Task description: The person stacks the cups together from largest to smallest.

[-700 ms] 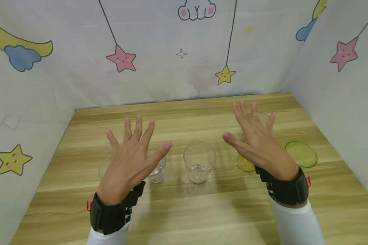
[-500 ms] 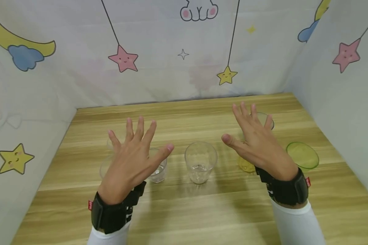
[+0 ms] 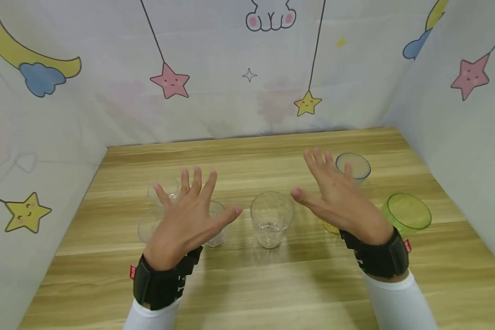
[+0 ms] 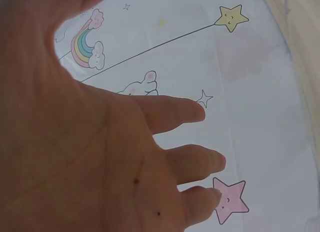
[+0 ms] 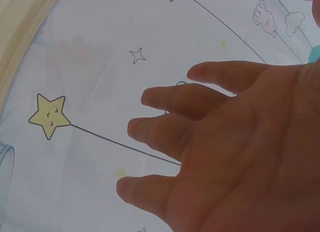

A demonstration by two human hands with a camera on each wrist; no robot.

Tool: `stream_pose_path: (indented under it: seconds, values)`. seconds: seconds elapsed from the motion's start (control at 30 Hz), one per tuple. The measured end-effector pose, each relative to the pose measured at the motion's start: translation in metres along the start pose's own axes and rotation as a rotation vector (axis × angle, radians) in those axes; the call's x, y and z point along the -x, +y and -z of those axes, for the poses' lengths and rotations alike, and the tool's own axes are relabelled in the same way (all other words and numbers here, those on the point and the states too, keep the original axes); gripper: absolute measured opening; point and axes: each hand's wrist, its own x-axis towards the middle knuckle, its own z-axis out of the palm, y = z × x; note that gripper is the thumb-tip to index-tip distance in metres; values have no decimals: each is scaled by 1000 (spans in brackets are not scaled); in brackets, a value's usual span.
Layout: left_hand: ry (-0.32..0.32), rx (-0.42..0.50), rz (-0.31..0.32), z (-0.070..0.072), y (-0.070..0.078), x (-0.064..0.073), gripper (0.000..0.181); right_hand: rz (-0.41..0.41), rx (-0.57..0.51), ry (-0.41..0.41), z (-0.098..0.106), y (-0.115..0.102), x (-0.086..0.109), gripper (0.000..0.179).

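Observation:
My left hand (image 3: pixel 185 224) is held over the left side of the table with its fingers spread, partly hiding several clear glasses. Among these are one at the back (image 3: pixel 163 184), a clear glass beside the wrist (image 3: pixel 147 225) and a small glass (image 3: pixel 217 238) by the thumb. Over the right side, my right hand (image 3: pixel 340 201) is also spread and holds nothing. Near it are a blue-rimmed cup (image 3: pixel 356 167), a green cup (image 3: pixel 408 213) and a yellow cup (image 3: pixel 331 227), mostly hidden. Between the hands stands a tall clear glass (image 3: pixel 271 222). Both wrist views show bare palms.
The wooden table (image 3: pixel 247 293) is enclosed by a white cloth backdrop (image 3: pixel 231 110) at the back and sides, printed with stars, moons and clouds. Black straps circle both wrists, a left wrist strap (image 3: pixel 161 284) and a right wrist strap (image 3: pixel 381 256).
Both hands have lowered slightly and drawn a little closer together, still spread. More of the blue-rimmed and green cups shows past the right hand. The cups have stayed in place.

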Motion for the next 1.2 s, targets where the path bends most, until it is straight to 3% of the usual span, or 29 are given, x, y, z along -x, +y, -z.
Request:
stream_pose_path:
  seconds: [0.7, 1.2]
  values:
    - [-91, 15, 24, -15, 0, -9, 105, 24, -64, -128, -21, -4, -5, 89]
    - [-150, 29, 40, -19, -5, -12, 101, 22, -89, -161, -28, -9, -11, 116]
